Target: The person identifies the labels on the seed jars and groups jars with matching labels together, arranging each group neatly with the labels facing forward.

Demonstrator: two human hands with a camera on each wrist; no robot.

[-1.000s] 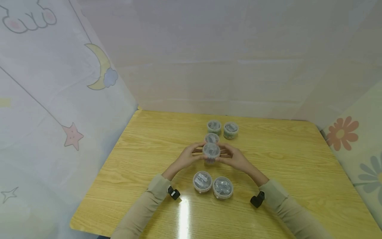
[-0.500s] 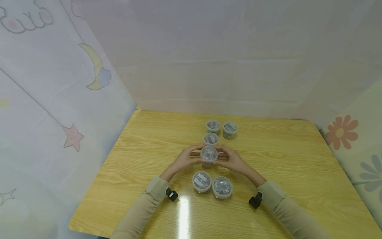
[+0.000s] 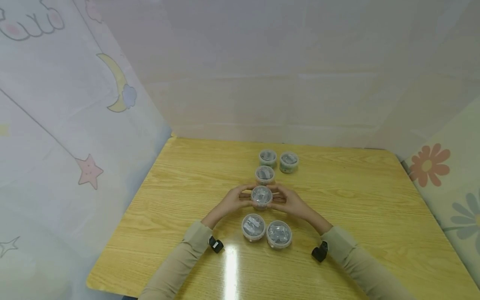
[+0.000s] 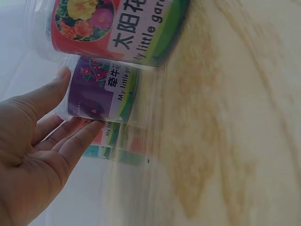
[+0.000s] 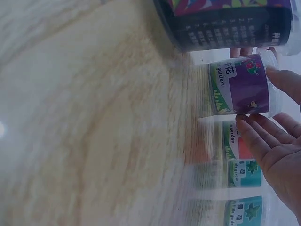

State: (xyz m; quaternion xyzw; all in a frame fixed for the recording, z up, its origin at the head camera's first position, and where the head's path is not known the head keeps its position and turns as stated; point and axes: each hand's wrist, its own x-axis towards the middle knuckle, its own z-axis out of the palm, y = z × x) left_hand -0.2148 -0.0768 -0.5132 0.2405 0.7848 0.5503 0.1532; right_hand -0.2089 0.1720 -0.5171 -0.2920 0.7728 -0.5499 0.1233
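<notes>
A clear lidded plastic tub (image 3: 261,196) with a purple label stands upright mid-table between my two hands, seemingly on the wood. My left hand (image 3: 233,201) holds its left side, the thumb at the near side and the fingers at the far side. From the right, my right hand (image 3: 293,203) holds it the same way. Both wrist views show the purple label, on the purple tub (image 4: 96,92) and again on the tub (image 5: 242,87). Just behind it is another lidded tub (image 3: 265,173), its label red in the wrist views.
Two tubs stand nearer to me, a left one (image 3: 253,226) and a right one (image 3: 279,233). At the back are two teal-labelled tubs, one left (image 3: 268,157) and one right (image 3: 289,160). A printed cloth (image 3: 240,83) hangs behind the wooden table (image 3: 367,200).
Both hands have brought the purple-labelled tub slightly toward me and down to the table. The other tubs stay where they were.
</notes>
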